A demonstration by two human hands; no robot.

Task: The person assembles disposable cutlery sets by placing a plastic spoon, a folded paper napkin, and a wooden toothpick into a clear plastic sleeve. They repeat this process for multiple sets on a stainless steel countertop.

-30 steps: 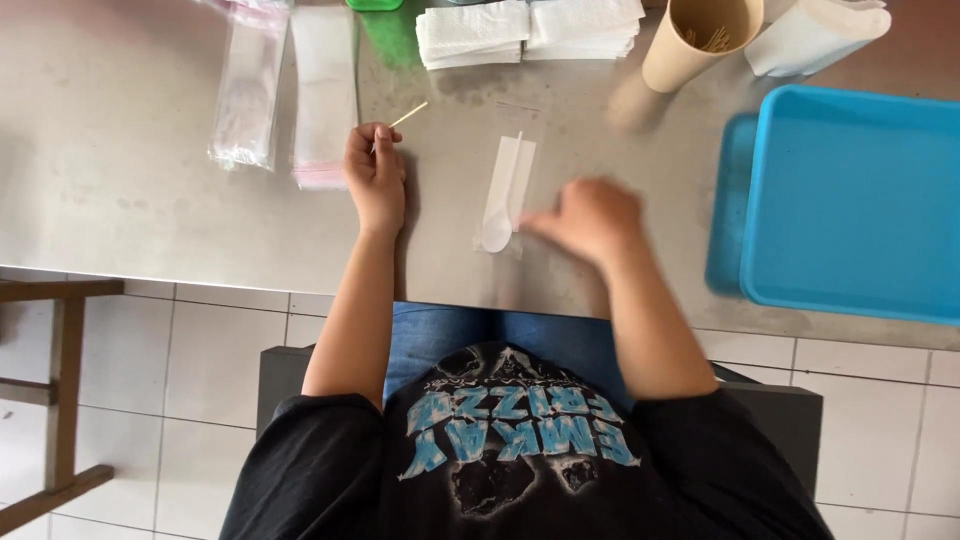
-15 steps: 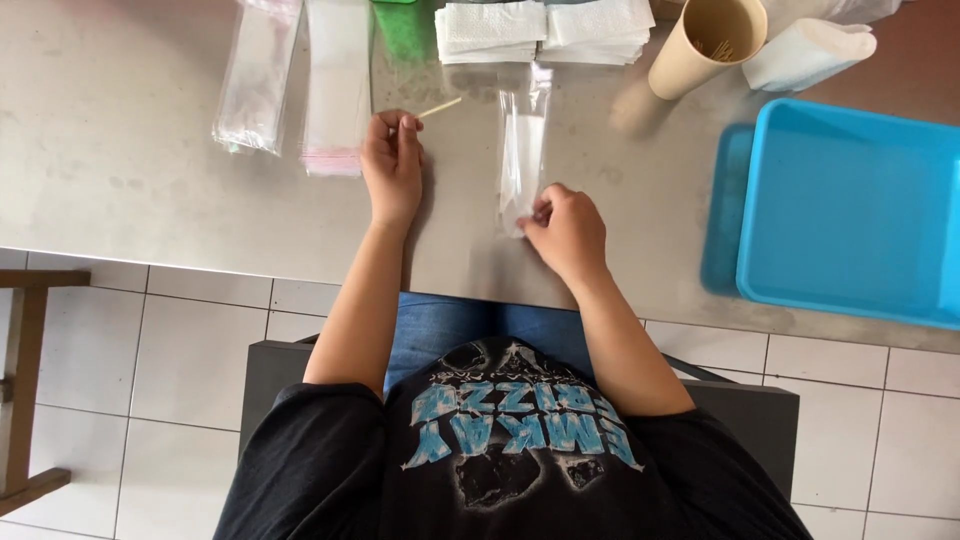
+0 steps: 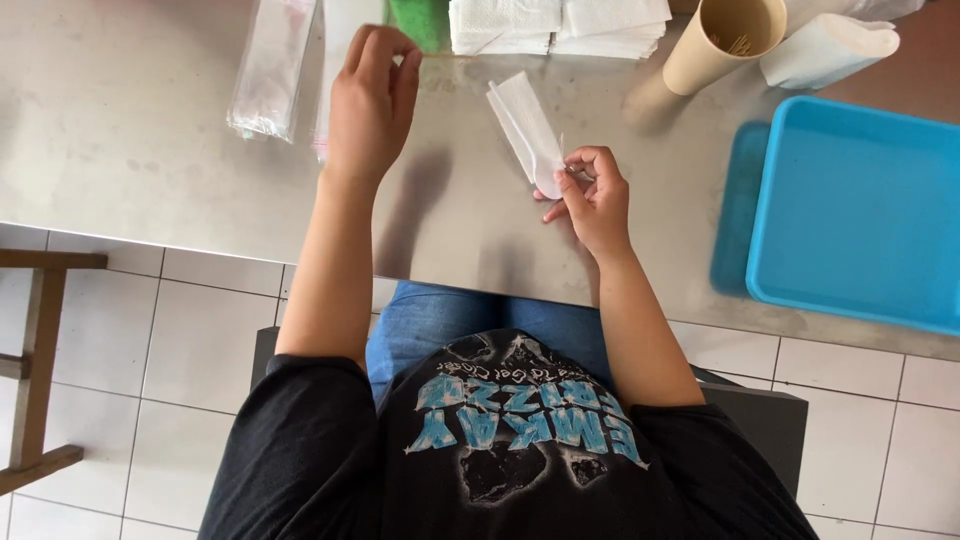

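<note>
A single head-worn camera looks steeply down, fairly near, over the seated person's lap onto the steel table (image 3: 120, 150).

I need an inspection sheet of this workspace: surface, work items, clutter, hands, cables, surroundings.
Surface: grey metal table, dull, a few marks.
Work items: clear packet with a white spoon, pinched at its near end by the right hand.
Clutter: clear sleeves, folded white napkins, paper cup, white roll, green item, blue tray on its lid.
Hands: left hand raised, fingertips pinched; whether it holds anything cannot be told.
Cables: nothing seen.
Surroundings: white tiled floor, wooden frame at left.
</note>
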